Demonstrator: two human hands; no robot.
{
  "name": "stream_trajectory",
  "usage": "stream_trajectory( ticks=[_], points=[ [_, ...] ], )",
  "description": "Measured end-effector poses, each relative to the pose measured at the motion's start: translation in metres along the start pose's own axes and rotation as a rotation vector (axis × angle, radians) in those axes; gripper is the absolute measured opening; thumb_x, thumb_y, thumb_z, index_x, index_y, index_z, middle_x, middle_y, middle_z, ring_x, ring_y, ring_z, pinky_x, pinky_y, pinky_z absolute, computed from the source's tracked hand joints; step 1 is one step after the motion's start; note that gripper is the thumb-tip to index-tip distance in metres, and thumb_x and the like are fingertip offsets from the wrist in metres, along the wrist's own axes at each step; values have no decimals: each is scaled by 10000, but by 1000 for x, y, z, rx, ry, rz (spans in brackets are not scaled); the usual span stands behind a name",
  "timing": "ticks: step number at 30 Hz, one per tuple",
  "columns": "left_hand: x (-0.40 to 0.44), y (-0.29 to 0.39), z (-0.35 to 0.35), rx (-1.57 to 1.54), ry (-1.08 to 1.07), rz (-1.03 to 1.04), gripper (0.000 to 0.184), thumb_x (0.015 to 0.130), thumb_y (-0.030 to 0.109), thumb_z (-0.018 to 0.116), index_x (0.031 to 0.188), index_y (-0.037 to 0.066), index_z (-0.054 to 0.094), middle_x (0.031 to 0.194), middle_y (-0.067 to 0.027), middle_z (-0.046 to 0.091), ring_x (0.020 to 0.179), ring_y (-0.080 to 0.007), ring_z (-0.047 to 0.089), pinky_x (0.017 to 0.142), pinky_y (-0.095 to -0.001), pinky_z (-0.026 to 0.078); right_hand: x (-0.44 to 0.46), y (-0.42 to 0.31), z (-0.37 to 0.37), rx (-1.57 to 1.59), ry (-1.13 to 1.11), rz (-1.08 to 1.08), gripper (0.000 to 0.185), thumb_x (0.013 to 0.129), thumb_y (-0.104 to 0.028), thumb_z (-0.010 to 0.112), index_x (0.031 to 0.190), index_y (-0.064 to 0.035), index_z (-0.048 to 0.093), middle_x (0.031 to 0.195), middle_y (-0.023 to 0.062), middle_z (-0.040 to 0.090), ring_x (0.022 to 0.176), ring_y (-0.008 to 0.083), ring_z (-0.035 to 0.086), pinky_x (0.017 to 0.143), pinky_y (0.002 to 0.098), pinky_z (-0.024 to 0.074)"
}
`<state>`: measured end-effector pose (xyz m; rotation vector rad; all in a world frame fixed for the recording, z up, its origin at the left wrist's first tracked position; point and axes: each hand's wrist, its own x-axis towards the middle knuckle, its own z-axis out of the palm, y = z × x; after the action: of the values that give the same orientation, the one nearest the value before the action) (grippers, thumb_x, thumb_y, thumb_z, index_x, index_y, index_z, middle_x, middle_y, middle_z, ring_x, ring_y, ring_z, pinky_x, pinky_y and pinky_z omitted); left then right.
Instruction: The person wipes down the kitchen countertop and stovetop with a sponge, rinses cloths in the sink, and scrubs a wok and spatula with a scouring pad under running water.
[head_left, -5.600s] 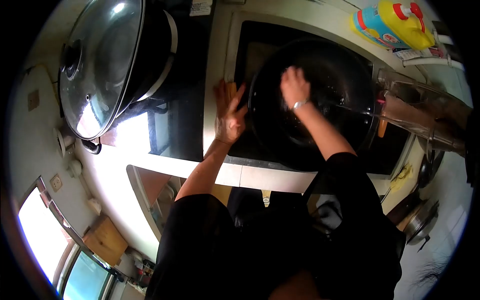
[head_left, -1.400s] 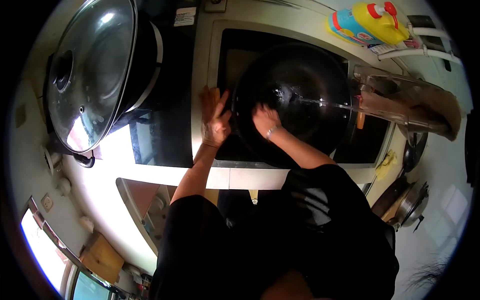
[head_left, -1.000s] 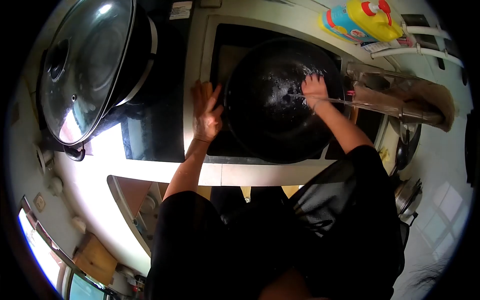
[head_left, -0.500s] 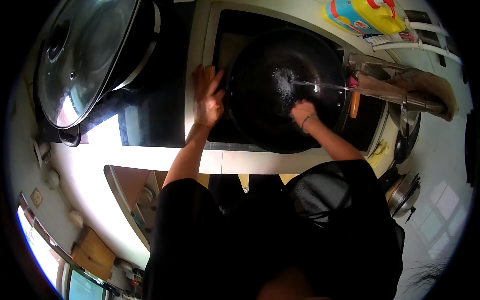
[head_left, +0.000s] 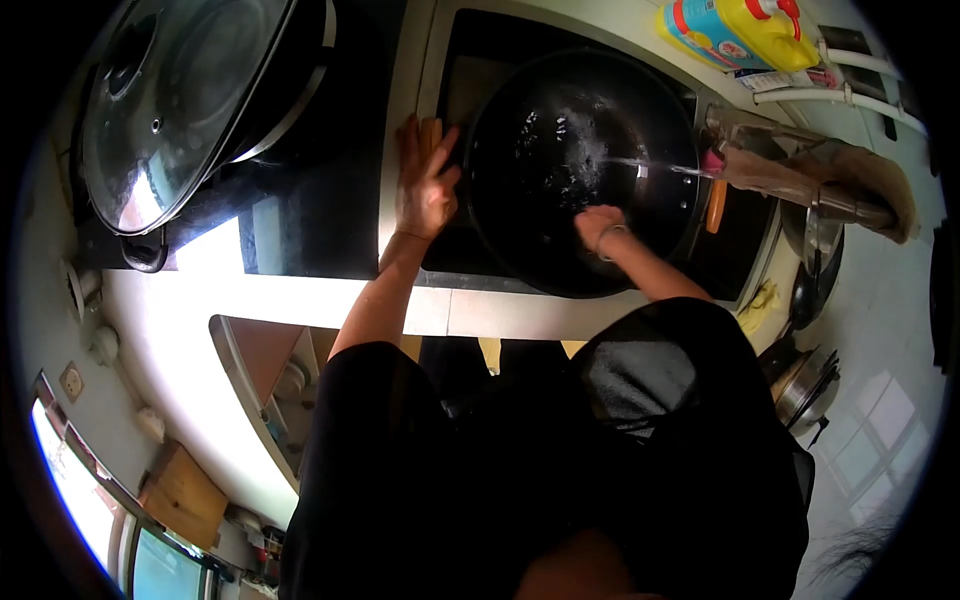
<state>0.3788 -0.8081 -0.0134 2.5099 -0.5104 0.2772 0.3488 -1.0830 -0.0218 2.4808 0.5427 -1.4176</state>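
Note:
A large black wok [head_left: 560,120] sits over the dark sink recess, and a thin stream of water [head_left: 640,163] runs into it from the right. My left hand [head_left: 427,185] is on the wooden handle [head_left: 431,135] at the wok's left side, its fingers round or against it. Inside the wok, low and right of centre, is my right hand [head_left: 600,225], with its fingers curled together. Whether it holds something cannot be made out. A bracelet circles the right wrist. Another wooden handle [head_left: 716,206] shows at the wok's right.
A big pot with a glass lid [head_left: 200,90] stands on the black hob [head_left: 330,225] at the left. Back right is a yellow detergent bottle [head_left: 740,35]. Brown plastic-like material [head_left: 840,180] hangs right of the wok. Metal pots [head_left: 805,390] are at the lower right.
My right hand has moved across the wok's inside and now is near its lower wall. My left hand keeps its place at the handle. The view has shifted slightly.

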Motion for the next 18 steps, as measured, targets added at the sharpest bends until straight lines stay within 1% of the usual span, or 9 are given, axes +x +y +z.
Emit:
stream_trajectory(
  ticks=[2, 4, 7, 9, 11, 14, 15, 17, 18],
  points=[
    [0, 0, 1, -1, 1, -2, 50, 591, 38, 520, 563, 18, 556, 1230, -29, 428, 1217, -429, 189, 983, -552, 224, -4, 28, -1, -53, 60, 104, 191, 731, -92, 478, 806, -89, 653, 855, 97, 616, 864, 254, 576, 720, 345, 465],
    [0, 2, -2, -21, 11, -16, 63, 604, 39, 509, 572, 19, 559, 1230, -20, 428, 1217, -426, 193, 978, -548, 237, 2, 37, -1, -86, 122, 56, 137, 681, -102, 531, 764, -80, 639, 856, 130, 605, 815, 287, 584, 711, 375, 467],
    [-1, 0, 1, -27, 29, -19, 73, 616, 43, 504, 578, 21, 562, 1230, -14, 427, 1215, -426, 200, 977, -540, 247, 5, 6, -5, 40, 103, -76, 144, 661, -99, 539, 769, -73, 630, 854, 139, 600, 826, 296, 576, 720, 378, 461],
    [-2, 2, 0, -25, 28, -18, 75, 615, 48, 505, 580, 21, 565, 1228, -17, 427, 1212, -428, 205, 977, -536, 249, 14, -34, -5, 219, 181, -100, 166, 625, -60, 514, 758, -64, 614, 839, 146, 594, 856, 304, 559, 749, 383, 444],
    [3, 0, -1, -12, 37, -8, 79, 615, 53, 506, 581, 20, 568, 1227, -20, 428, 1209, -430, 209, 978, -532, 251, 32, -55, -11, 259, 220, -183, 170, 672, -75, 478, 796, -68, 593, 944, 154, 573, 892, 314, 548, 758, 389, 441],
    [3, 1, -1, 34, 19, -2, 72, 595, 55, 514, 591, 17, 575, 1224, -28, 426, 1205, -434, 214, 976, -536, 254, 19, -50, -4, 372, 289, -116, 181, 699, -92, 450, 809, -71, 593, 974, 149, 566, 901, 318, 545, 770, 389, 435],
    [2, 0, 1, 9, 20, -9, 79, 600, 37, 499, 584, 14, 573, 1236, -30, 424, 1198, -433, 225, 979, -530, 238, 14, -38, 9, 333, 314, -118, 190, 714, -109, 438, 811, -74, 598, 969, 138, 571, 900, 314, 547, 773, 386, 437],
    [1, 0, 0, -18, 15, -17, 91, 606, 20, 485, 577, 10, 571, 1247, -32, 422, 1192, -432, 236, 982, -524, 222, 1, -1, 4, 130, 60, -55, 208, 735, -120, 439, 826, -89, 623, 967, 125, 577, 904, 283, 557, 769, 374, 448],
    [2, 1, -2, -1, 10, -10, 86, 600, 14, 487, 577, 10, 570, 1247, -35, 422, 1188, -435, 238, 980, -520, 231, 11, 26, 23, -41, 93, 5, 216, 751, -104, 436, 843, -100, 631, 963, 120, 580, 900, 273, 562, 754, 373, 457]
  ],
)
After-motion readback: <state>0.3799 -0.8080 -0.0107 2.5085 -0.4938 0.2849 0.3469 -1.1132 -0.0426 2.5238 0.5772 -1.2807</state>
